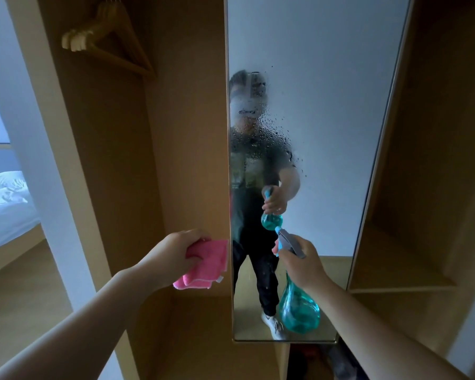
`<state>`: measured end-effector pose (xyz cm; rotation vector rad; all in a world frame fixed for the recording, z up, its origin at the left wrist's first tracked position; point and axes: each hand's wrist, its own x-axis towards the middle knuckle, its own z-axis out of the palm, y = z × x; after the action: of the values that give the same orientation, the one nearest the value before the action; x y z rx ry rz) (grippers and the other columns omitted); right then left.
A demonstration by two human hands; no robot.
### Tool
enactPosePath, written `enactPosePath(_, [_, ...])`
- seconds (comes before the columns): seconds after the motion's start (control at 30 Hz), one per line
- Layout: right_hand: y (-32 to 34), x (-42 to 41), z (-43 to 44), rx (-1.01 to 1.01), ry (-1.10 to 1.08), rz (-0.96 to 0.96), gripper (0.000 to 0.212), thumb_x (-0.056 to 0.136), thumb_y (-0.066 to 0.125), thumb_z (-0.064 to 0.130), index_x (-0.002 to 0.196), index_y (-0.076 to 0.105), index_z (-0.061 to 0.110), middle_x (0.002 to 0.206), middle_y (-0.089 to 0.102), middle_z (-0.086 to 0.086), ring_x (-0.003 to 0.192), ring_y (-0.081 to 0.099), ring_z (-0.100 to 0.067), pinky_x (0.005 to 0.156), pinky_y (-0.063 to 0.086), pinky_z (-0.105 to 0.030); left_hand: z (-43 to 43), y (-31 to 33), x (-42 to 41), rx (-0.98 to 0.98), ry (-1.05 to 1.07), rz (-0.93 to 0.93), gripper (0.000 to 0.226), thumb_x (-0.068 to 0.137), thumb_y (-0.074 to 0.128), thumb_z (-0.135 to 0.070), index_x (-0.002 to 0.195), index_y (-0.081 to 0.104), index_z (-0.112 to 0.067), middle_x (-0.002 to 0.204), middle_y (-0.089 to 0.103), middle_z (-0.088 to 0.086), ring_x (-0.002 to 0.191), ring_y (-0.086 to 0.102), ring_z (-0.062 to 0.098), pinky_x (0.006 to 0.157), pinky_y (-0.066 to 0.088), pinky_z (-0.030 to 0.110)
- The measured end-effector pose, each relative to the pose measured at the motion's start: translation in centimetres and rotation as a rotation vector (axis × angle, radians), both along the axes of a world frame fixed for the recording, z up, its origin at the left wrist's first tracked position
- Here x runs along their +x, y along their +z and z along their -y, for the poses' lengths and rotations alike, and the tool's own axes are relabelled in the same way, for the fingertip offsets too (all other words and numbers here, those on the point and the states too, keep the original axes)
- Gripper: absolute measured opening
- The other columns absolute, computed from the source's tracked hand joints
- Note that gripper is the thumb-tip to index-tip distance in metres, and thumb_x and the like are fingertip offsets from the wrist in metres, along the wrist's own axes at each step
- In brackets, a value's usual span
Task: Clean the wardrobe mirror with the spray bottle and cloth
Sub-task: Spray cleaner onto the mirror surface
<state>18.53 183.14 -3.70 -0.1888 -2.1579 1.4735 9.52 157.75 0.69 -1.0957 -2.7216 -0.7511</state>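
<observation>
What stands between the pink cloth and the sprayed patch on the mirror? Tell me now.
Nothing visible does. The left hand holds the pink cloth beside the left edge of the mirror, below the droplets. The right hand holds the spray bottle lower right, off that path.

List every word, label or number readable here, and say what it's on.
Nothing is readable.
Dark print high in the mirror reflection: blurred by spray droplets.
Shirt print in the reflection: too blurred.
Tag on the cloth: too small.
Bottle: no label visible.
</observation>
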Motion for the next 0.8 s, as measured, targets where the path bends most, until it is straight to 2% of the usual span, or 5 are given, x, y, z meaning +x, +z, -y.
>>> enactPosePath(0.1, [-0.9,0.1,-0.6,0.052,-0.036,0.032,0.030,0.071,0.051,0.027,0.073,0.054,-0.003,0.065,0.052,-0.023,0.053,0.043,-0.017,0.052,0.035,-0.028,-0.1,-0.5,0.1,-0.001,0.000,0.018,0.039,0.090,0.061,-0.009,0.121,0.057,-0.034,0.100,0.057,-0.024,0.092,0.057,-0.004,0.073,0.053,0.016])
enactPosePath(0.3, [-1.4,1.2,-1.5,0.021,-0.051,0.022,0.019,0.071,0.052,0.026,0.067,0.053,0.008,0.046,0.041,0.010,0.044,0.038,-0.004,0.045,0.032,-0.018,-0.4,-1.0,0.2,-0.008,0.000,0.037,0.040,0.090,0.061,-0.011,0.121,0.056,-0.036,0.095,0.053,-0.031,0.089,0.056,-0.006,0.073,0.054,0.017])
enactPosePath(0.43, [-1.6,2.0,-2.3,0.015,-0.076,-0.016,0.024,0.077,0.054,0.027,0.083,0.061,0.005,0.053,0.045,0.005,0.048,0.043,-0.007,0.045,0.035,-0.016,-1.0,-1.0,0.4,-0.006,-0.021,0.043,0.039,0.090,0.061,-0.011,0.118,0.055,-0.037,0.096,0.053,-0.031,0.089,0.056,-0.007,0.070,0.052,0.014])
enactPosePath(0.6, [-2.2,2.8,-4.0,0.041,-0.101,0.019,0.007,0.091,0.054,0.005,0.090,0.059,-0.001,0.060,0.046,-0.004,0.051,0.043,-0.011,0.044,0.037,-0.014,-2.2,-0.9,0.8,0.007,-0.052,0.053,0.039,0.091,0.060,-0.009,0.110,0.051,-0.042,0.097,0.055,-0.028,0.090,0.057,-0.004,0.071,0.052,0.014])
enactPosePath(0.8, [-2.1,4.1,-4.9,-0.004,-0.124,-0.002,0.034,0.075,0.052,0.027,0.086,0.056,-0.005,0.058,0.040,-0.008,0.047,0.037,-0.013,0.042,0.032,-0.019,-3.8,-1.1,0.7,-0.026,-0.082,0.047,0.037,0.092,0.059,-0.012,0.121,0.056,-0.034,0.105,0.060,-0.019,0.094,0.058,0.000,0.076,0.053,0.018])
